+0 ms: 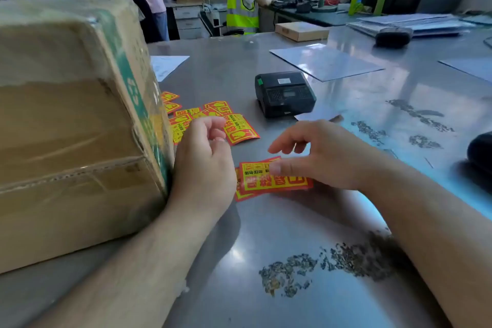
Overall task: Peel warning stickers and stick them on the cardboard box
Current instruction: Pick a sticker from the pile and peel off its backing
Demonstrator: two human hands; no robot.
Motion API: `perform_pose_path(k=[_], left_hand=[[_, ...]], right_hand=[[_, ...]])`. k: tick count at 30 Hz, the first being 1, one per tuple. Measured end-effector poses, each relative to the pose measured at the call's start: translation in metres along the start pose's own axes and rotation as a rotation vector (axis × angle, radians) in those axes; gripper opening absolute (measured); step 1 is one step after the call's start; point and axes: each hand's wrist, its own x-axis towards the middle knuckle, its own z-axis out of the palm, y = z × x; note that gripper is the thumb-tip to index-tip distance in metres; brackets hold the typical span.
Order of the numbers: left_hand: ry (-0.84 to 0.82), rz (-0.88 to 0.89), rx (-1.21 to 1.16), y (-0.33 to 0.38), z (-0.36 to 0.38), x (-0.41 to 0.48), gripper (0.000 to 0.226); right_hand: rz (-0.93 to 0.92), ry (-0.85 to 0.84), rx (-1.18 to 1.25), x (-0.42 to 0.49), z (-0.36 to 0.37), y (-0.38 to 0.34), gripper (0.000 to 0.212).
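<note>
Two hands sit low over the metal table [266,234]. Left hand [203,165] is loosely curled, fingers bent in, gripping nothing; its outer edge is up against the side of the cardboard box [74,120], which stands at the left, wrapped in clear tape w/ a green printed band. Right hand [316,153] has its thumb pressed on the top sticker [262,177] of a small stack lying flat on the table (red and yellow, w/ printed characters); other fingers are spread and lifted above it, so it's a press, not a full grip. More stickers [210,121] lie scattered just past the left hand, near the box's side. Black label printer [285,93] sits behind them, approx. mid-table. Dark scuffed patches [327,263] mark the near table surface.
</note>
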Motion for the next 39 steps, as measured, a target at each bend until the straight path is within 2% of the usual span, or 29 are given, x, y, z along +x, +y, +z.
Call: perform_pose_path(k=[3, 18, 22, 24, 28, 30, 32, 35, 37, 39], left_hand=[[-0.030, -0.055, -0.037, 0.001, -0.002, -0.001, 0.023], [-0.046, -0.114, -0.106, 0.007, -0.004, -0.005, 0.019], [-0.027, -0.128, -0.140, 0.009, -0.005, -0.005, 0.018], [-0.009, -0.131, -0.176, 0.010, -0.006, -0.005, 0.018], [-0.008, -0.145, -0.241, 0.011, -0.007, -0.004, 0.018], [-0.012, -0.144, -0.252, 0.010, -0.007, -0.005, 0.018], [-0.018, -0.145, -0.268, 0.009, -0.007, -0.004, 0.018], [-0.033, -0.163, -0.286, 0.008, -0.007, -0.005, 0.017], [-0.041, -0.180, -0.298, 0.008, -0.007, -0.005, 0.017], [-0.047, -0.184, -0.290, 0.008, -0.007, -0.006, 0.017]], right_hand=[[0.002, -0.130, -0.093, 0.000, 0.004, -0.007, 0.057], [-0.048, -0.089, -0.076, 0.001, 0.008, -0.004, 0.035], [-0.090, -0.040, -0.075, 0.003, 0.008, -0.002, 0.022], [-0.096, 0.019, 0.019, 0.003, 0.005, -0.001, 0.028], [-0.076, 0.013, 0.578, 0.005, -0.003, 0.004, 0.040], [-0.045, -0.024, 0.737, 0.009, -0.003, 0.007, 0.051], [0.007, -0.072, 0.860, 0.010, -0.004, 0.007, 0.051], [0.057, -0.046, 1.029, 0.008, -0.006, 0.005, 0.031], [0.069, -0.023, 1.062, 0.008, -0.006, 0.005, 0.034], [0.094, -0.018, 1.047, 0.008, -0.004, 0.005, 0.046]])
